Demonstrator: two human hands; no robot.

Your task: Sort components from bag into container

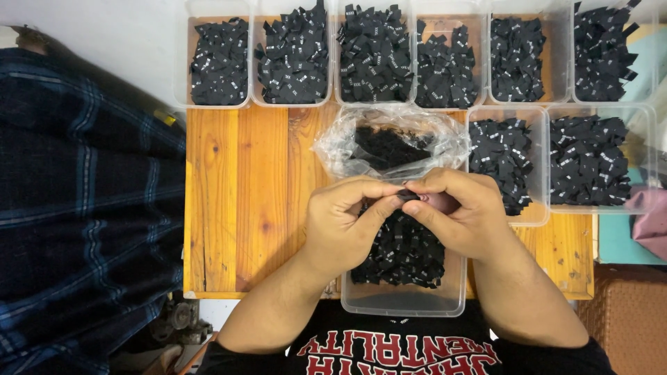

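My left hand (pixel 344 222) and my right hand (pixel 458 212) meet over a clear plastic tub (pixel 406 302) at the near table edge, which holds a heap of small black fabric labels (pixel 403 257). Both hands pinch one small black label (pixel 408 196) between thumbs and fingertips. Just beyond my hands lies an open clear plastic bag (pixel 389 142) with more black labels inside.
Several clear tubs of black labels line the far side of the wooden table (pixel 236 201), such as one at the far left (pixel 219 62), and two more stand at the right (pixel 590 160). Dark plaid cloth (pixel 83 208) hangs at the left. Pink fabric (pixel 649 219) lies at the right edge.
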